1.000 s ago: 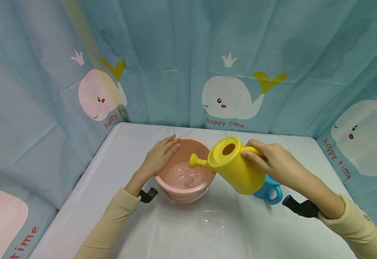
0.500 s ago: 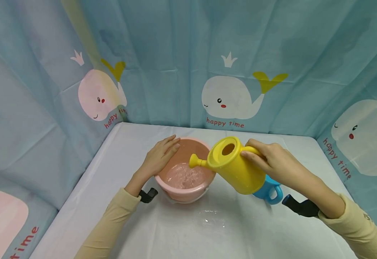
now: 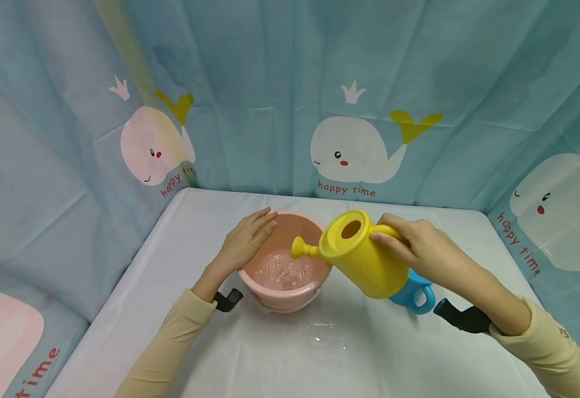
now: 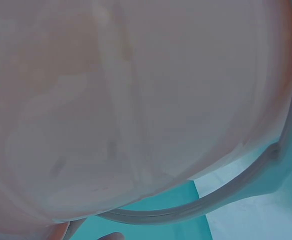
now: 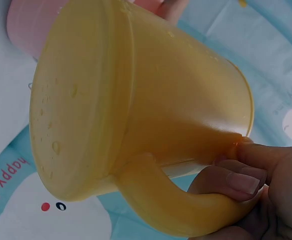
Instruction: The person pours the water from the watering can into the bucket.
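My right hand (image 3: 419, 243) grips the handle of a yellow watering can (image 3: 369, 260). The can is tilted to the left, its spout head over the mouth of a pink bucket (image 3: 282, 298). Churned, rippling water (image 3: 287, 271) lies in the bucket. Along the bucket's left rim rests my left hand (image 3: 245, 240), fingers extended. In the left wrist view the bucket's outer wall (image 4: 135, 100) fills most of the frame, with its carrying handle (image 4: 176, 215) below. The right wrist view has fingers curled round the watering can's handle (image 5: 181, 210) and drops on its base.
A blue cup (image 3: 414, 293) with a handle stands behind the watering can, partly hidden by it. Splashed water (image 3: 325, 334) lies on the white tabletop (image 3: 270, 359) in front of the bucket. A blue curtain with whale prints (image 3: 349, 149) encloses the table at the back and sides.
The ripple pattern on the water in the bucket keeps shifting. Both hands, the watering can and the bucket stay where they were.
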A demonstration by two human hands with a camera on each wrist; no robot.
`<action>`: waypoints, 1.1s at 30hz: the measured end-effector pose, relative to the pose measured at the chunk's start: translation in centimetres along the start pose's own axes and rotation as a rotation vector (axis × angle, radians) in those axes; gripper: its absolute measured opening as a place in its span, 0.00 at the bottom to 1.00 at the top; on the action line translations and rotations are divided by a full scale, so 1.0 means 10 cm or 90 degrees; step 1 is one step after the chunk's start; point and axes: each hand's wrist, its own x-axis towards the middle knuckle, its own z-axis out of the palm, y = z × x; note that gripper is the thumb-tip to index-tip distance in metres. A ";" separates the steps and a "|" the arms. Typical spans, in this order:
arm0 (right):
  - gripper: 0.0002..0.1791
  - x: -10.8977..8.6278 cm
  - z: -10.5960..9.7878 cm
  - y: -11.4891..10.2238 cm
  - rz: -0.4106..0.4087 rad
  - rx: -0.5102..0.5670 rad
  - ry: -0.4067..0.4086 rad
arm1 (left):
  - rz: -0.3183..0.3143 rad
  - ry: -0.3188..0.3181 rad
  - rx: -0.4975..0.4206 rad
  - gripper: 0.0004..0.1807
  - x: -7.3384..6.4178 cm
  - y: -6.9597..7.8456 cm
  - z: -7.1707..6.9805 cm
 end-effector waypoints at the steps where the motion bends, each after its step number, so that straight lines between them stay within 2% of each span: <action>1: 0.08 0.00 0.00 0.00 -0.001 -0.001 0.001 | -0.001 -0.001 0.001 0.32 0.00 0.00 0.00; 33: 0.08 0.01 -0.01 -0.02 -0.006 -0.005 0.002 | -0.001 0.000 -0.004 0.33 0.01 -0.01 0.01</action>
